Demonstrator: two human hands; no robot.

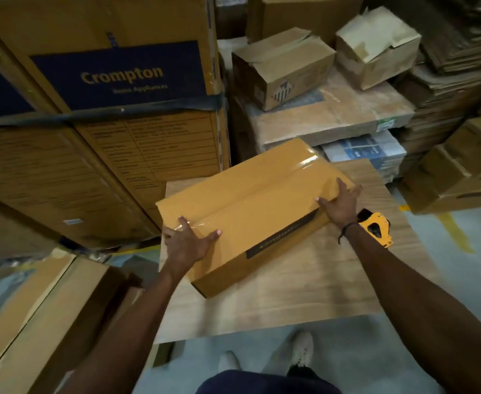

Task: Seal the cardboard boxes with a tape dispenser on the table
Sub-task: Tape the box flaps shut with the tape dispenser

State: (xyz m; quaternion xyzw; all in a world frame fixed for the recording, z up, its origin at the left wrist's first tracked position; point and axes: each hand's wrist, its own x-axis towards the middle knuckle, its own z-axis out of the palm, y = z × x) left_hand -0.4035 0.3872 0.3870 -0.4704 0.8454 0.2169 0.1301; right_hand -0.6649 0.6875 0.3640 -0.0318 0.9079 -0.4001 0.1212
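The box point(250, 211) sits in the middle of the frame, lying at an angle on the wood-grain counter point(304, 285). Clear tape point(284, 180) runs along its centre seam and folds over the far end, upper right of the box, so the top looks sealed already.

The left hand point(189, 241) lies flat on the near-left corner, fingers point(215, 236) spread, pressing right where the tape end wraps over the edge, probably rubbing it down so it sticks. The right hand point(340, 204) is on the right edge of the box, fingers spread and hooked a little over the side, likely steadying the box or getting ready to turn or lift it. Neither hand pinches anything.

The tape dispenser point(377, 228), yellow and black, rests on the counter just beside the right wrist, lower right of the box. It is set down within reach, which fits both hands being needed on the box now.

A big printed carton point(105, 109) fills the upper left. Small open boxes point(284, 66) and flattened cardboard stacks point(460, 66) sit upper right. Shoes point(301, 349) show at the bottom on the grey floor.
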